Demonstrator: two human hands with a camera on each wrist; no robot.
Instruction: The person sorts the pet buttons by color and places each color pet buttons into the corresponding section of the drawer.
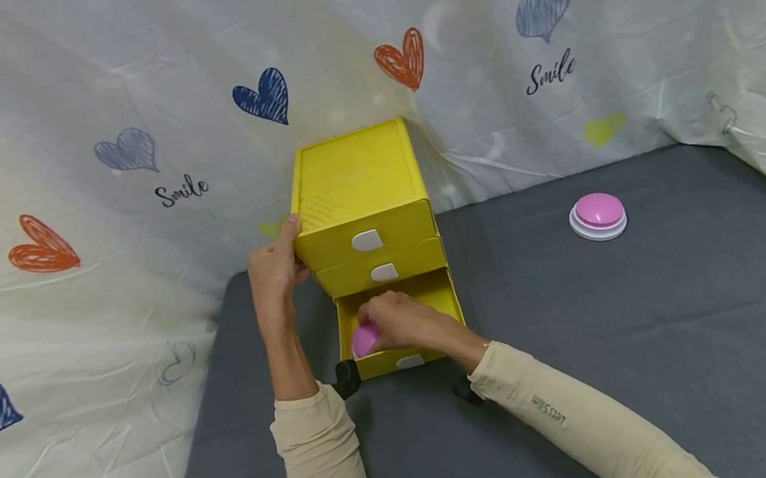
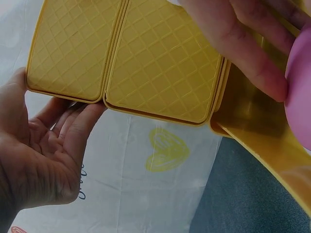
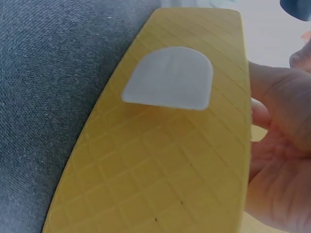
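A yellow three-drawer cabinet (image 1: 358, 180) stands against the cloth backdrop, its bottom drawer (image 1: 377, 366) pulled out and the upper two closed. My left hand (image 1: 273, 278) grips the cabinet's upper left front corner, with thumb and fingers around the edge in the left wrist view. Inside the bottom drawer, my right hand (image 1: 402, 320) holds a pink dome-topped push button (image 1: 364, 339) by the drawer's left side. One finger touches its pink dome in the left wrist view. The drawer front with its white tab (image 3: 170, 80) hides part of the right hand in the right wrist view.
Another pink push button (image 1: 600, 211) with a white base sits on the dark grey table (image 1: 661, 353) to the right. A white cloth (image 1: 331, 19) printed with hearts hangs behind and at the left. White tabs mark each drawer front.
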